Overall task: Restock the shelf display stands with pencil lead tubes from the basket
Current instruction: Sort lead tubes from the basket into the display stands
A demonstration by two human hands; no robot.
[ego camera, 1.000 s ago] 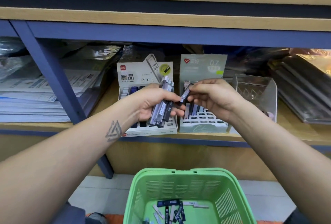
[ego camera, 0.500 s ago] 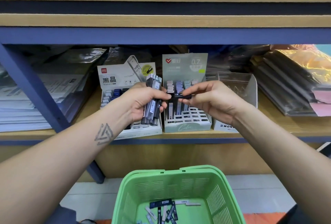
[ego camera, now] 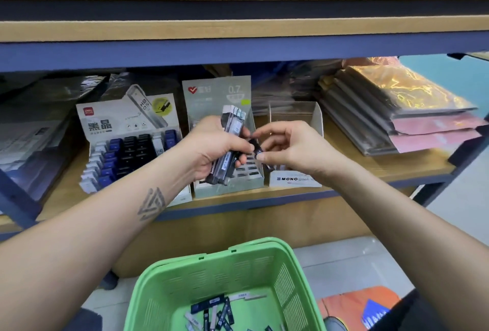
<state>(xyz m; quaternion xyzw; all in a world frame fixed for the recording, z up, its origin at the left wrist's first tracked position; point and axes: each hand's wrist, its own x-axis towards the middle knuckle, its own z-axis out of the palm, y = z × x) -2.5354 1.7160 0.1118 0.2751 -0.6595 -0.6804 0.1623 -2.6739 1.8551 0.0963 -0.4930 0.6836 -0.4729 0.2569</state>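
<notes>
**Passing one tube from the bundle to the stand**

The left hand (ego camera: 211, 150) is gripping a bundle (ego camera: 229, 145) of lead tubes, fingers curled round it, in front of the grey 0.7 stand (ego camera: 219, 97) on the shelf (ego camera: 397, 171). The right hand (ego camera: 288, 148) is pinching a single dark tube (ego camera: 257, 148) between thumb and fingertips, just beside the bundle. This looks like the sorting step: one tube is being singled out for a slot.

The bundle's long axis is running near-upright, pale caps pointing up and slightly far. The single tube is lying more tilted, one end toward the bundle; its far end is hidden.

Next, the tube probably needs turning upright and lowering into a free slot. More tubes are lying loose in the green basket (ego camera: 211, 277) below.
</notes>
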